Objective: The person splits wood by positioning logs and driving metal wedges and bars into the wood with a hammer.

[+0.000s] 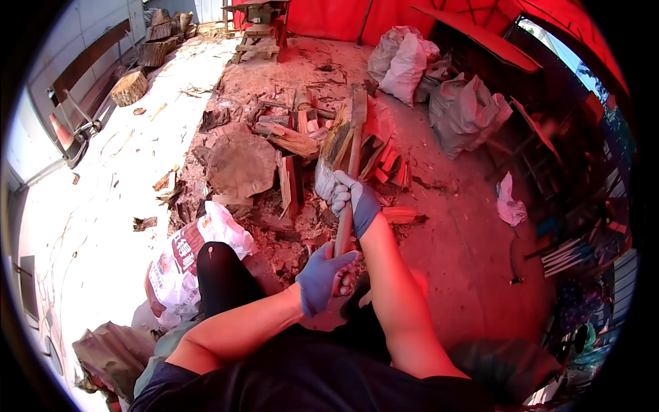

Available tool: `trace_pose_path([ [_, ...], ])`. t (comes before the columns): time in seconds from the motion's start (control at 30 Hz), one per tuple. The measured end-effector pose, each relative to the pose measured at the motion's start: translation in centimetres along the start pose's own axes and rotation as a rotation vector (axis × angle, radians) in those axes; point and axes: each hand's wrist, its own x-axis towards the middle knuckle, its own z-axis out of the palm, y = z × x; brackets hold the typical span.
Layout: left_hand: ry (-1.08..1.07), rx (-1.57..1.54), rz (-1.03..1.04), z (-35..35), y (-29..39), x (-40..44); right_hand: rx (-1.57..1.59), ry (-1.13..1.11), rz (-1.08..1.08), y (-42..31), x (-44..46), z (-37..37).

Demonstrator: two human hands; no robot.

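Note:
Both of my gloved hands grip a long wooden-handled tool [356, 147], which points away from me over the wood pile. My left hand [321, 278] is closed round the near end of the handle. Farther up, my right hand [353, 199] is closed round the shaft. The tool's far end lies near the split logs, and its head is hard to make out. A round chopping stump [240, 161] stands to the left of the tool. Split firewood [292, 139] lies between and beyond them, with a reddish-lit piece [403, 215] right of my right hand.
A printed plastic sack [182, 264] lies beside my left knee. Stuffed sacks [467, 113] stand at the back right, and a small crumpled bag [509, 200] lies on the right. Cut logs [129, 88] and a traffic cone [62, 132] are at the left. Wood chips litter the floor.

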Motion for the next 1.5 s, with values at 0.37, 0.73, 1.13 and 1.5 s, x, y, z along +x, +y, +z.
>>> trace_pose_path([
  [0.37, 0.047, 0.374, 0.155, -3.2, -9.2, 2.5, -0.145, 0.068, -0.079, 4.4, -1.4, -6.9],
  [0.73, -0.274, 1.151, 0.269, -5.8, -0.8, 16.5, -0.110, 0.277, -0.297, -4.8, -2.5, -14.1],
  [1.13, 0.557, 1.552, 0.864, -3.3, 21.6, 47.6, 0.189, 0.464, -0.026, -9.7, 0.2, -24.3],
  [1.5, 0.641, 2.013, 0.250, 3.6, 26.0, 65.5, 0.285, 0.536, 0.121, -12.6, 2.2, -27.8],
])
